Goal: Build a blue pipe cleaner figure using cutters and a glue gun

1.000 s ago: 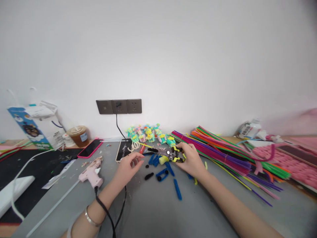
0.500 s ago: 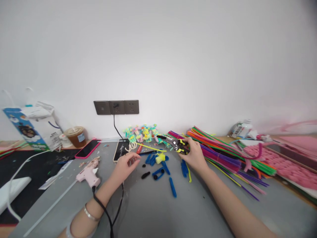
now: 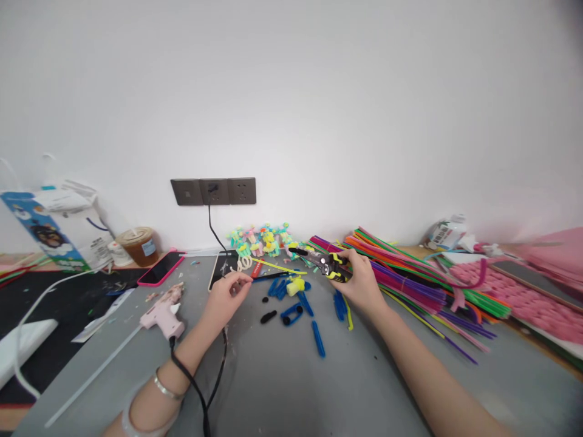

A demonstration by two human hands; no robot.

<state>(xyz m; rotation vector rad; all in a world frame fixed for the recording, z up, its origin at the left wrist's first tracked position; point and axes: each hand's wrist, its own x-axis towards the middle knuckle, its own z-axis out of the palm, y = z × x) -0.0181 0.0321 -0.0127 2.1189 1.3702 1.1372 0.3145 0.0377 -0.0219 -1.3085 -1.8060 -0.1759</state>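
My right hand [image 3: 362, 282] grips black-and-yellow pliers [image 3: 324, 262], whose jaws point left above the grey table [image 3: 291, 388]. My left hand [image 3: 226, 295] pinches the end of a thin blue pipe cleaner [image 3: 268, 277] that lies on the table and runs right toward the pliers. Between the hands lie short blue pipe-cleaner pieces [image 3: 298, 308], black pieces [image 3: 268, 316] and a small yellow piece [image 3: 295, 285]. A yellow pipe cleaner [image 3: 277, 267] lies just behind them.
A pink glue gun [image 3: 163, 312] with a black cord lies left of my left hand. A pink-cased phone [image 3: 160, 268], a drink cup [image 3: 135, 245] and a printed bag [image 3: 50, 227] stand far left. Bundles of coloured pipe cleaners [image 3: 410, 276] fan out at the right. Small finished figures [image 3: 262, 238] sit under the wall sockets [image 3: 213, 191].
My right hand lifted the pliers off the table pieces and moved them up and right. My left hand closed from loosely spread fingers into a pinch on the blue pipe cleaner.
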